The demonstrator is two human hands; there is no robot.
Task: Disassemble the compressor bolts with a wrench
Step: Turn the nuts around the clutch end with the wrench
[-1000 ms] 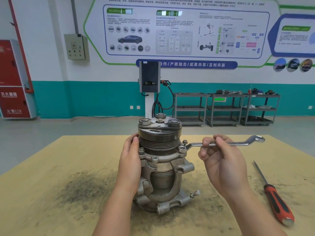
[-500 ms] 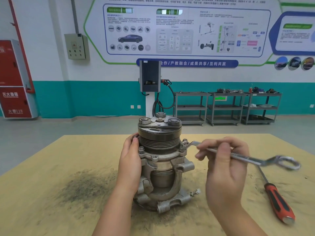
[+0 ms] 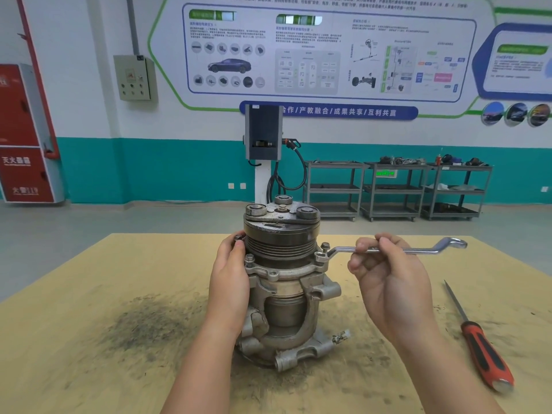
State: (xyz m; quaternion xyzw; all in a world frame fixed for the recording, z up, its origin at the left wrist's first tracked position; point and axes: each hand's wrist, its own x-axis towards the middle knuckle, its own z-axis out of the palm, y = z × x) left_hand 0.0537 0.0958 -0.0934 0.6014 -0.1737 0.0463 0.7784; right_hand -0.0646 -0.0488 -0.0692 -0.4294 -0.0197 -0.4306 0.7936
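A grey metal compressor [image 3: 283, 282] stands upright in the middle of the tan table [image 3: 89, 294], its dark pulley on top. My left hand [image 3: 231, 279] presses against its left side, fingertips up by a raised bolt [image 3: 239, 236] at the flange. My right hand [image 3: 391, 282] grips the shaft of a silver ring wrench [image 3: 418, 250], which lies level and points right. The wrench's near ring sits on a flange bolt [image 3: 321, 256] at the compressor's right edge. Another bolt [image 3: 325, 245] stands raised just behind it, and one more bolt [image 3: 249, 259] shows at the front left.
A screwdriver [image 3: 481, 345] with a red and black handle lies on the table at the right. A dark grime patch [image 3: 143, 324] stains the table left of the compressor. Metal carts [image 3: 394, 189] and a charging post [image 3: 264, 135] stand by the far wall.
My right hand swung the wrench handle toward me half a second ago, then back up and away, so it lies level again. My left hand stayed on the compressor.
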